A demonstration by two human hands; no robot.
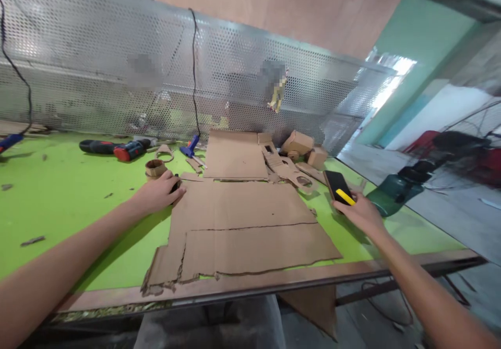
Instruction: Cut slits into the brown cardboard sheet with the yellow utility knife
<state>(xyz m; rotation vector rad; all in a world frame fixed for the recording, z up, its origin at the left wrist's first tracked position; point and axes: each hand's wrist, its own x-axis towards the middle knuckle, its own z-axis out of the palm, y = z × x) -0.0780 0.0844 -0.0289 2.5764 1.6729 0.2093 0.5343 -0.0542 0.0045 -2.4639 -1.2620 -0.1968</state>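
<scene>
My left hand [160, 191] is closed around a small black object [176, 183], mostly hidden by the fingers, at the left edge of a cardboard sheet [250, 205]. Torn edges and dark lines, cuts or marks, show on that sheet. On the right, my right hand [362, 213] grips a slim yellow tool [345, 197] that looks like a box cutter; no blade shows. Its fingers are at the lower end of a black phone [335, 180]; whether they touch it I cannot tell. A cardboard ring [155, 168] stands just beyond my left hand.
Behind the sheet lie another cardboard panel [236, 154], cut cardboard pieces [287, 167] and small cardboard boxes [298, 143]. A power drill [115, 148] and a blue glue gun [190, 146] are farther back. A green bottle [395, 192] is at right. Perforated metal [235, 77] bounds the table's back.
</scene>
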